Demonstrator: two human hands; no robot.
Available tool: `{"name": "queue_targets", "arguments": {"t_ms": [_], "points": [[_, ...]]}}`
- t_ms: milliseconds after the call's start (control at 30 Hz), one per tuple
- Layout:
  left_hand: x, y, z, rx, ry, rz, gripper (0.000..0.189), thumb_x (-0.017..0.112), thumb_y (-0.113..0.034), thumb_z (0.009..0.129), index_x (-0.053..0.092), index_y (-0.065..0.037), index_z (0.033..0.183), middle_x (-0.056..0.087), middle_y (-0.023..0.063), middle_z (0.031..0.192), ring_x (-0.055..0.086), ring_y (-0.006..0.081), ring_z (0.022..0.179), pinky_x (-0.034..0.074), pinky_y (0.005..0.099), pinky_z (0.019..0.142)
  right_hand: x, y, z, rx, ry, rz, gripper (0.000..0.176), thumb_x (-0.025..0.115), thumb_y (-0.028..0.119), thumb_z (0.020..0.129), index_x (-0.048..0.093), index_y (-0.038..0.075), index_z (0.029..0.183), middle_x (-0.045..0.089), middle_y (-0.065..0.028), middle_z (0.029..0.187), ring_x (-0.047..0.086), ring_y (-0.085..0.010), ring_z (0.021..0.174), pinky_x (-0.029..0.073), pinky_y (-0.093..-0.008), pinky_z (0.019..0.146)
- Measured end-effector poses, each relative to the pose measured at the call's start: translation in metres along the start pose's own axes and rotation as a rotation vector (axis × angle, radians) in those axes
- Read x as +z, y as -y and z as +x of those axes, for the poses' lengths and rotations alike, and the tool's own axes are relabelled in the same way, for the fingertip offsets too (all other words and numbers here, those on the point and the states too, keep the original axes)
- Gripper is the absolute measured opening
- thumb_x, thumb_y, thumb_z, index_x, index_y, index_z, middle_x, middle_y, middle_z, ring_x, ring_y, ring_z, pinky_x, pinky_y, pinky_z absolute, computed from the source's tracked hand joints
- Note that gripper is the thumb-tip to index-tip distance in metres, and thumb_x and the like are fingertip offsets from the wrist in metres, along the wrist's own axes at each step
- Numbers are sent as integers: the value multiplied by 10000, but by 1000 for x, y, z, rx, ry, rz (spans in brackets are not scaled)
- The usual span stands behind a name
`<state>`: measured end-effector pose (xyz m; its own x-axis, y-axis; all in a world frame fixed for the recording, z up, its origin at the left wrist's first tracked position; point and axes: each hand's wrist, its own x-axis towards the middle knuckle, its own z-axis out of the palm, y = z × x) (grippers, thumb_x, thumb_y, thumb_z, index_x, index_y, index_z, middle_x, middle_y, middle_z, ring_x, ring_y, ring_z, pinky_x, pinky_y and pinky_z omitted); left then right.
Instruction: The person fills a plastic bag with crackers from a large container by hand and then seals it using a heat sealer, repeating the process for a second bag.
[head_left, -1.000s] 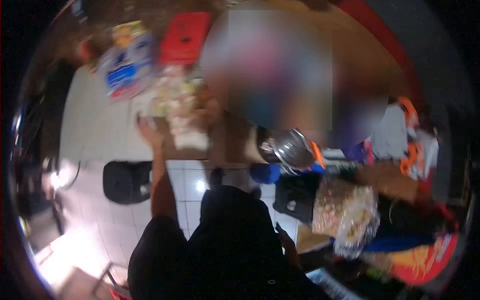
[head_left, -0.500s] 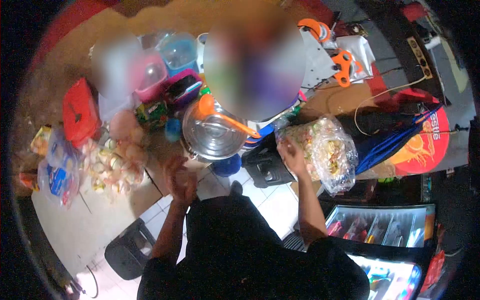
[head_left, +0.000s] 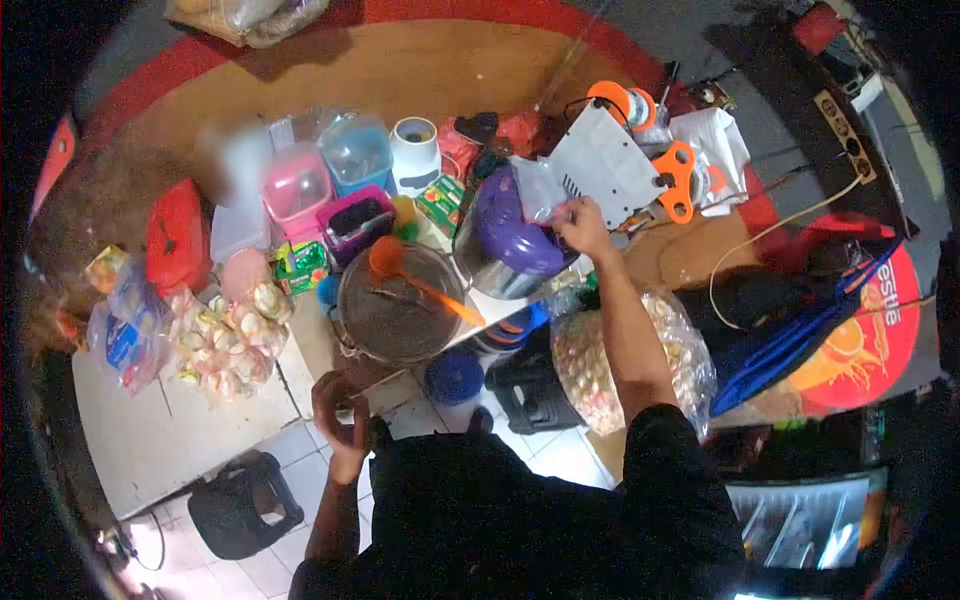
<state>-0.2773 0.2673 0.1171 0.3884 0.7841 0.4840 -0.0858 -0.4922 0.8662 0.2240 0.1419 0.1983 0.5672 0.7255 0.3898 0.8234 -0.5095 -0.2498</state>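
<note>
My right hand (head_left: 584, 228) reaches forward over a purple-topped round container (head_left: 515, 235), fingers closed at the edge of a clear plastic bag (head_left: 538, 190). Next to that bag stands a grey-white machine (head_left: 605, 165) with orange parts. My left hand (head_left: 342, 415) hovers near the table's front edge, loosely curved, thumb and fingers apart, with nothing visible in it. Just beyond it is a large round pot (head_left: 398, 315) with a clear lid, and an orange ladle (head_left: 430, 288) lies across the top.
Bundles of small filled bags (head_left: 228, 335) lie at the left, by a red container (head_left: 178, 235). Pink (head_left: 298, 180) and blue (head_left: 357, 155) tubs stand at the back. A big clear bag of snacks (head_left: 590, 360) sits at the right, above a black stool (head_left: 535, 390).
My right hand has moved forward from the big snack bag to the clear plastic bag by the machine. My left hand has dropped slightly nearer my body. The view has tilted up.
</note>
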Motion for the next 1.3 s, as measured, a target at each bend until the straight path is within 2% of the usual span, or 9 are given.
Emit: {"name": "queue_targets", "arguments": {"t_ms": [100,300,367,500,667,967,1067,1200,1300], "points": [[38,-5,-21,-75,-113,64,250,590,-40,820,562,17,1063,569,190,1114,616,224,832,489,276,670,3,-9,6,-84,237,85,249,656,285,716,691,40,747,633,-213,889,590,-384,925,479,-461,828],[161,-69,-6,112,-16,120,155,654,-14,774,643,-23,928,644,156,1010,625,259,874,499,325,753,3,-31,-15,-342,75,116,172,625,220,738,664,58,696,637,-159,771,627,-358,748,506,-467,678],[210,-74,10,236,6,151,143,663,5,765,656,-17,906,652,141,1005,637,240,867,513,295,700,26,-47,-15,-360,-42,557,177,596,232,790,638,64,749,631,-154,720,638,-371,702,514,-461,627],[266,-108,36,221,98,91,109,657,3,777,646,0,886,651,134,954,635,240,813,502,308,721,15,-36,-4,-379,38,29,219,551,282,908,590,82,830,644,-158,713,644,-365,666,510,-445,602],[291,-109,75,264,147,167,95,647,-14,783,645,0,877,653,136,926,639,238,827,505,313,745,12,-19,-4,-9,144,53,278,671,364,810,682,88,841,667,-184,791,656,-388,744,520,-464,655],[339,-49,158,540,425,349,575,678,-118,654,546,-38,1208,559,175,1232,525,336,1156,433,429,941,0,-24,-24,-245,-45,237,200,666,249,791,659,57,849,592,-155,828,622,-370,791,503,-478,684],[345,-37,162,363,603,524,670,692,-187,632,526,-59,1268,551,185,1252,467,342,1229,345,476,1001,14,-24,-27,-266,-248,60,168,674,237,781,647,76,820,565,-143,810,619,-342,764,505,-464,664],[343,-22,168,366,671,584,671,707,-209,637,529,-55,1265,563,185,1222,475,338,1213,345,449,996,14,-28,-24,-220,8,17,154,676,232,760,633,87,786,566,-134,796,612,-319,771,489,-448,648],[336,-27,178,363,762,491,651,722,-224,647,555,-104,1265,568,171,1190,492,350,1186,358,451,991,11,-38,-19,-288,-68,491,172,699,218,709,610,76,747,576,-125,783,602,-332,781,472,-429,646]]}}
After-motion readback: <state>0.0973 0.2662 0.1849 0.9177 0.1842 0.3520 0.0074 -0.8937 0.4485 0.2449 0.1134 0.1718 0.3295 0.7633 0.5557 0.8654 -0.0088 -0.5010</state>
